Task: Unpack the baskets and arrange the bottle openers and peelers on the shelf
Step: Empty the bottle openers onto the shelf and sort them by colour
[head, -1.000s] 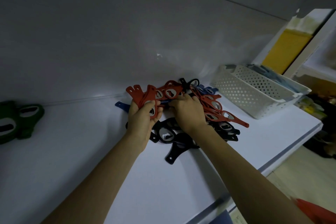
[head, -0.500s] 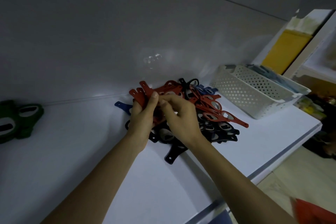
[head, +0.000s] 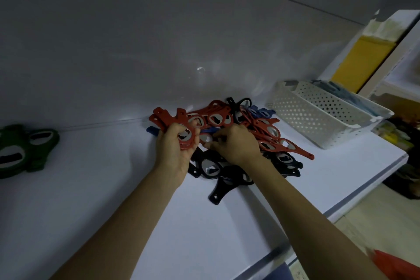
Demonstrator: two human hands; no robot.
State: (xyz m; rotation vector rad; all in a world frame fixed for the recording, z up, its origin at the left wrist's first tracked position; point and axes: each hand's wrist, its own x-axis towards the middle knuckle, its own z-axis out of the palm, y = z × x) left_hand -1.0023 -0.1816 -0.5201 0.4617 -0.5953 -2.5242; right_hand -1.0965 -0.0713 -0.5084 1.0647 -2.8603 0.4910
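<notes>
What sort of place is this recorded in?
Likely a shop or stockroom: a long white shelf, many identical openers heaped on it, green ones set apart, and a perforated basket beside them.

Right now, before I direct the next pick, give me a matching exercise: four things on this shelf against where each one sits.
Things:
1 green openers
2 red stack
3 white basket
4 black opener

Places:
A gripped in the left hand
B right end of the shelf
C far left of the shelf
D front of the pile, handle toward the shelf edge

Pairs: 1-C, 2-A, 3-B, 4-D
</notes>
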